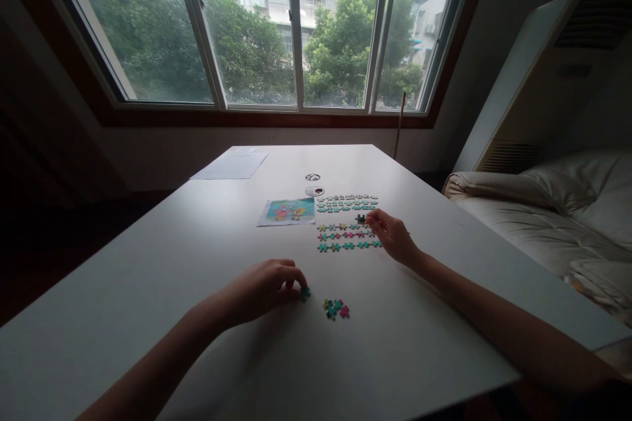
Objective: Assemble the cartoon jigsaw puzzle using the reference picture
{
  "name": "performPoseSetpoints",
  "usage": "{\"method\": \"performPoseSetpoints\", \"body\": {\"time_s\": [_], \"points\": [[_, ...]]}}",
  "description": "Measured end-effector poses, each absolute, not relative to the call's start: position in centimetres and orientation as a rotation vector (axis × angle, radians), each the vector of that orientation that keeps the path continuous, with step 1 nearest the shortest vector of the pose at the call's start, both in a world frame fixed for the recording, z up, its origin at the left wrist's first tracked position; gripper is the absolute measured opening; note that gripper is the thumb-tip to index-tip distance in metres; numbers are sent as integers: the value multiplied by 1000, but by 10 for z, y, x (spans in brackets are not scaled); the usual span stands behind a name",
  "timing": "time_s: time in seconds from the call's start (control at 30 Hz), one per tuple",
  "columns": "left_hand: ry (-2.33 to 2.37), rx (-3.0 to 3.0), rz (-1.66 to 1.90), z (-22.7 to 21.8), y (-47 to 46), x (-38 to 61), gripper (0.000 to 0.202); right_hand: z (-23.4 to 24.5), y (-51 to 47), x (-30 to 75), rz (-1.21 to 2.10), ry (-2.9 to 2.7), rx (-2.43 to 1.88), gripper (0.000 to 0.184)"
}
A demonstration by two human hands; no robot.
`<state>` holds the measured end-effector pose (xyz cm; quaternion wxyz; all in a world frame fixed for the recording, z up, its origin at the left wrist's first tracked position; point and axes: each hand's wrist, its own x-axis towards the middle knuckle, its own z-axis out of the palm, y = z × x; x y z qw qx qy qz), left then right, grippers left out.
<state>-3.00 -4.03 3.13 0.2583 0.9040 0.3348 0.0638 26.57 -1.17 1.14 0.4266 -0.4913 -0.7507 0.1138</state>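
My left hand (264, 289) rests on the white table (148, 289), fingers curled and pinching a small teal puzzle piece (305, 293). Just right of it lies a small cluster of loose teal, pink and yellow pieces (336, 308). My right hand (394, 235) reaches further out, its fingertips pinched on a dark puzzle piece (361, 218) between two groups of pieces laid out in rows. One group of rows (346, 203) lies beyond the hand, the other (348, 237) just left of it. A colourful reference picture (288, 211) lies flat to the left of the rows.
A sheet of paper (232, 164) lies at the far left of the table. Two small round lids (313, 184) sit beyond the rows. A wide window with trees outside fills the back wall. A light sofa (553, 210) stands to the right, close to the table's edge.
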Motion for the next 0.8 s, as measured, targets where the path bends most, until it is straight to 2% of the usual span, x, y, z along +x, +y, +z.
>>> {"method": "performPoseSetpoints", "body": {"time_s": [0.17, 0.3, 0.47, 0.8], "points": [[933, 2491, 227, 26, -37, -30, 15, 17, 3, 277, 203, -1967, -1325, 24], [938, 2488, 251, 22, -35, -29, 12, 13, 43, 309, 86, -1959, -1689, 22], [955, 2458, 227, 20, -34, -29, 12, -5, 96, 355, 88, -1859, -1944, 22], [960, 2415, 240, 21, -34, -31, 10, -14, 130, 361, -10, -1750, -2192, 26]]}}
